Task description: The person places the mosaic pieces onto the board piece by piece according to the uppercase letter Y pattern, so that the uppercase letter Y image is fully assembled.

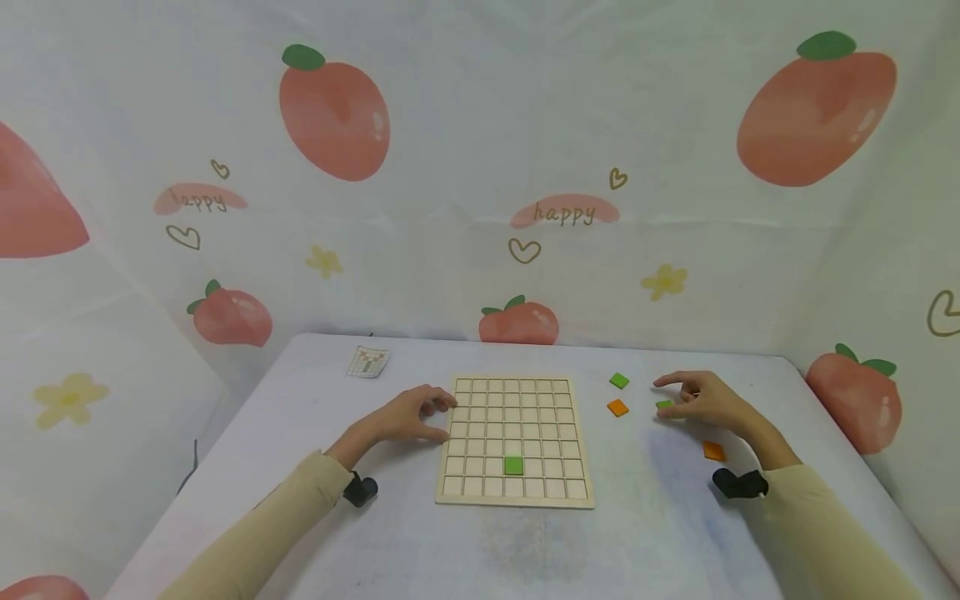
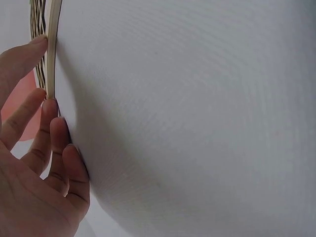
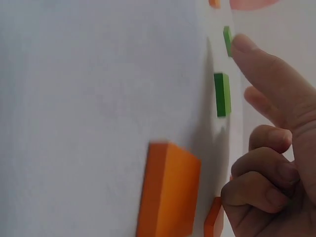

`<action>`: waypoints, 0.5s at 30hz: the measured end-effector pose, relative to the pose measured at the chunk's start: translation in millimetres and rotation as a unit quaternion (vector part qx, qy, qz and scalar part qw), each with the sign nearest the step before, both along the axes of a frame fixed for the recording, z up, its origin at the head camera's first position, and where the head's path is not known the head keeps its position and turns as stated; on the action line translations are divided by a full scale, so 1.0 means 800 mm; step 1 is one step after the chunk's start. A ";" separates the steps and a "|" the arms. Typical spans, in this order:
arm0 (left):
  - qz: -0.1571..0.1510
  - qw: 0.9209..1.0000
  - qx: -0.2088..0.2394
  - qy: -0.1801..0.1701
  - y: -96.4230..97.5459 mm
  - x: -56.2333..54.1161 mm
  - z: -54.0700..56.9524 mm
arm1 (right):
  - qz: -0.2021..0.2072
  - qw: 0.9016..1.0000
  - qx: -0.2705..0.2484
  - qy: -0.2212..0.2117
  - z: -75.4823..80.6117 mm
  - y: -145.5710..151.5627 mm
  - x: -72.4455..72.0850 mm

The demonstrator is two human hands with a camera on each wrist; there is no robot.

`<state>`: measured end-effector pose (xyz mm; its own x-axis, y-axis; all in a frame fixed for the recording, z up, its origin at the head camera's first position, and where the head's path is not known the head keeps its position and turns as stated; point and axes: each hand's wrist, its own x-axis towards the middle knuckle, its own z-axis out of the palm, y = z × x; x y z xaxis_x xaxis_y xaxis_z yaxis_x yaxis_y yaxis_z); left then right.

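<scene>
A pale wooden grid board (image 1: pixel 480 431) lies mid-table, with one green square tile (image 1: pixel 513 465) in a cell near its front. My left hand (image 1: pixel 411 414) rests at the board's left edge. In the left wrist view, its thumb and fingertips (image 2: pixel 43 96) touch the board's rim (image 2: pixel 52 54). My right hand (image 1: pixel 708 402) reaches over a second green tile (image 1: pixel 664 404), which shows between thumb and index finger. Those two fingers are spread, and the right wrist view shows the tile (image 3: pixel 222 95) apart from them on the table. The other right fingers are curled inward.
Another green tile (image 1: pixel 618 381) and an orange tile (image 1: pixel 617 407) lie right of the board. One more orange tile (image 1: pixel 714 451) is beneath the right wrist. A small gridded card with a coloured pattern (image 1: pixel 367 362) lies at the back left. A printed cloth (image 1: pixel 450 275) hangs behind the table.
</scene>
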<state>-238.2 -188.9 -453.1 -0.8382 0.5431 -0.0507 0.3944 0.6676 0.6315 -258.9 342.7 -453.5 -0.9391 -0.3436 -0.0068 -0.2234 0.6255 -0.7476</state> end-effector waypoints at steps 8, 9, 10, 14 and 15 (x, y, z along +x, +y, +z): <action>-0.007 1.000 0.004 0.002 -0.002 0.002 0.002 | 0.018 1.000 0.012 -0.016 0.003 0.008 -0.001; -0.006 1.000 0.004 0.000 -0.002 0.002 0.002 | 0.022 1.000 0.012 -0.016 0.002 0.009 -0.001; -0.007 1.000 0.004 0.001 -0.002 0.002 0.002 | 0.026 1.000 0.011 -0.015 0.002 0.010 -0.001; -0.008 1.000 0.004 -0.001 -0.002 0.001 0.002 | 0.036 0.999 0.006 -0.014 0.000 0.011 -0.001; -0.009 1.000 0.004 0.000 -0.002 0.001 0.002 | 0.041 0.999 0.006 -0.012 0.000 0.011 -0.001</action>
